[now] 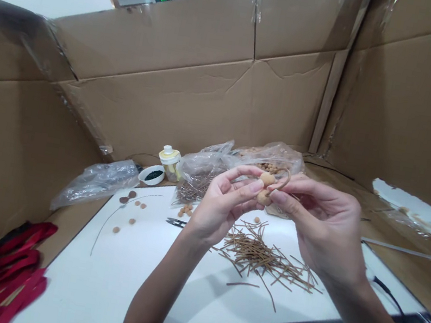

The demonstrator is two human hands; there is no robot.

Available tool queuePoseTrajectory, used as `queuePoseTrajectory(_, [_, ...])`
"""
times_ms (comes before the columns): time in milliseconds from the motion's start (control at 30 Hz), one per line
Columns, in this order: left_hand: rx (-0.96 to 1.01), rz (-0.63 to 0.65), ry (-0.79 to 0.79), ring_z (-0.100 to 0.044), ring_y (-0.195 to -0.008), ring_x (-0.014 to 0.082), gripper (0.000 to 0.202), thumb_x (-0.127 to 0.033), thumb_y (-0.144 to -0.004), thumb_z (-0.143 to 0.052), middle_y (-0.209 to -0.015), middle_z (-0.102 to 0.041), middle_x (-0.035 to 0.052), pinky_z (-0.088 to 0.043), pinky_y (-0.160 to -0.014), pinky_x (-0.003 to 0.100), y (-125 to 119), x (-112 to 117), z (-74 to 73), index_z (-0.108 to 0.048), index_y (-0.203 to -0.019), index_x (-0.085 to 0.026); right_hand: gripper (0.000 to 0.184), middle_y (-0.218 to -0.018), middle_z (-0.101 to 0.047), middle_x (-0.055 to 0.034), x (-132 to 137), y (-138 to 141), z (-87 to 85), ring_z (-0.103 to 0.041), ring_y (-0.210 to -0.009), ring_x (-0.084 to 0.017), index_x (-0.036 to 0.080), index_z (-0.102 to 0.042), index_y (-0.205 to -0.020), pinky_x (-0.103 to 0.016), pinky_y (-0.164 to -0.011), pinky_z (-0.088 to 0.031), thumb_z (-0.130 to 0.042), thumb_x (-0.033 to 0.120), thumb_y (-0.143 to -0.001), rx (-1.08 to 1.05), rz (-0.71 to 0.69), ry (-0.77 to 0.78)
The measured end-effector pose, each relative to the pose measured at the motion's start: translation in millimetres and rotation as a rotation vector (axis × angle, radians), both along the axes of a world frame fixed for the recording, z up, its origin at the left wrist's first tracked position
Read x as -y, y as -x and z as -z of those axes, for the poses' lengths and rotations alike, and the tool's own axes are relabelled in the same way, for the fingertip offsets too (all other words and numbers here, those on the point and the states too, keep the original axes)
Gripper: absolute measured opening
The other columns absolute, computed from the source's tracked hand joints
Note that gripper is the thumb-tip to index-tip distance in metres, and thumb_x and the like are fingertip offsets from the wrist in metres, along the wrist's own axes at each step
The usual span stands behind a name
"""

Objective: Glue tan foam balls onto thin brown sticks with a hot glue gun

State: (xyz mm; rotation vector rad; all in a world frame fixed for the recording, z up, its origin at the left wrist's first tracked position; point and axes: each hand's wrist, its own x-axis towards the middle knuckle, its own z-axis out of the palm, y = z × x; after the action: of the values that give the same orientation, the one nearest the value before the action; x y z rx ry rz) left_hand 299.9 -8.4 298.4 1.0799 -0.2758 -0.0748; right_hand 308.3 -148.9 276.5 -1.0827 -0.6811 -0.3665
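Both hands are raised over the white board, close together. My left hand [230,197] pinches two tan balls, an upper ball [267,179] and a lower ball [263,197], between thumb and fingers. A short brown cord [285,181] curves in a loop from the balls to my right hand [317,217], whose thumb and forefinger are closed on it. Whether the cord passes through the balls cannot be made out. Beneath the hands lies a loose pile of cut brown cords [261,254]. Thread snips [175,222] lie partly behind my left forearm.
On the white board [69,291] are small tan balls [186,210], discs [131,221] and a thin wire [106,220]. Behind stand a bowl of dark bits [152,174], a bottle [169,162] and plastic bags [201,173]. Cardboard walls [192,102] enclose the table; red straps [15,271] lie left.
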Motion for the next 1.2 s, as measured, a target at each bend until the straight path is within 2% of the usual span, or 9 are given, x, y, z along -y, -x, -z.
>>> queuePoseTrajectory(267, [-0.009,-0.001,0.027,-0.064,-0.064,0.0064,0.021,-0.015,-0.072,-0.077,-0.078,-0.07,0.0002,-0.052,-0.061,0.014,2,1,0.1,-0.066,-0.09,-0.015,0.021,-0.079,-0.07,0.0027,1,0,0.3,-0.064,-0.079,-0.01,0.026,-0.076,-0.084,-0.022,-0.07,-0.053,-0.071,0.007,-0.078,0.054,0.027,0.014])
queuePoseTrajectory(467, [-0.007,-0.054,0.001,-0.062,-0.062,0.0053,0.022,-0.016,-0.071,-0.077,-0.079,-0.069,-0.0003,-0.05,-0.06,0.014,3,2,0.1,-0.066,-0.09,-0.015,0.02,-0.077,-0.071,0.0026,1,0,-0.2,-0.065,-0.077,-0.01,0.026,-0.075,-0.081,-0.021,-0.07,-0.054,-0.072,0.006,-0.077,0.056,0.097,0.059])
queuePoseTrajectory(667, [-0.002,-0.101,-0.034,-0.062,-0.062,0.0074,0.022,-0.018,-0.069,-0.078,-0.076,-0.067,-0.0007,-0.051,-0.061,0.017,5,3,-1.7,-0.065,-0.087,-0.017,0.018,-0.083,-0.073,0.0021,6,1,-4.4,-0.069,-0.077,-0.011,0.026,-0.075,-0.089,-0.022,-0.073,-0.059,-0.07,0.011,-0.081,0.011,-0.025,0.086])
queuePoseTrajectory(767, [0.011,-0.101,-0.044,-0.06,-0.06,0.007,0.021,-0.017,-0.069,-0.078,-0.075,-0.065,-0.0009,-0.051,-0.061,0.018,6,3,-2.2,-0.065,-0.086,-0.017,0.016,-0.078,-0.072,0.0032,8,4,-8.3,-0.068,-0.07,-0.01,0.024,-0.073,-0.085,-0.021,-0.07,-0.059,-0.07,0.01,-0.081,0.025,0.055,0.139])
queuePoseTrajectory(933, [0.008,-0.125,-0.065,-0.06,-0.06,0.0066,0.022,-0.018,-0.07,-0.078,-0.074,-0.065,-0.0006,-0.052,-0.062,0.017,8,4,-2.6,-0.065,-0.087,-0.017,0.013,-0.079,-0.07,0.0042,9,7,-9.1,-0.065,-0.074,-0.009,0.024,-0.069,-0.084,-0.02,-0.072,-0.055,-0.069,0.011,-0.082,0.116,0.224,0.227])
queuePoseTrajectory(1100, [0.044,-0.123,-0.091,-0.065,-0.076,0.0117,0.026,-0.019,-0.064,-0.081,-0.083,-0.069,0.0014,-0.054,-0.074,0.022,12,4,-4.7,-0.068,-0.086,-0.019,0.01,-0.082,-0.066,0.0027,9,8,-9.4,-0.061,-0.077,-0.009,0.023,-0.064,-0.084,-0.024,-0.072,-0.053,-0.064,0.013,-0.086,0.143,0.331,0.299])
queuePoseTrajectory(1200, [0.085,-0.156,-0.133,-0.065,-0.076,0.0108,0.02,-0.015,-0.062,-0.081,-0.08,-0.069,0.0003,-0.053,-0.076,0.022,12,6,-4.2,-0.07,-0.078,-0.018,0.01,-0.08,-0.065,0.0016,7,7,-9.2,-0.06,-0.076,-0.011,0.022,-0.064,-0.082,-0.026,-0.07,-0.051,-0.064,0.013,-0.086,0.151,0.354,0.277])
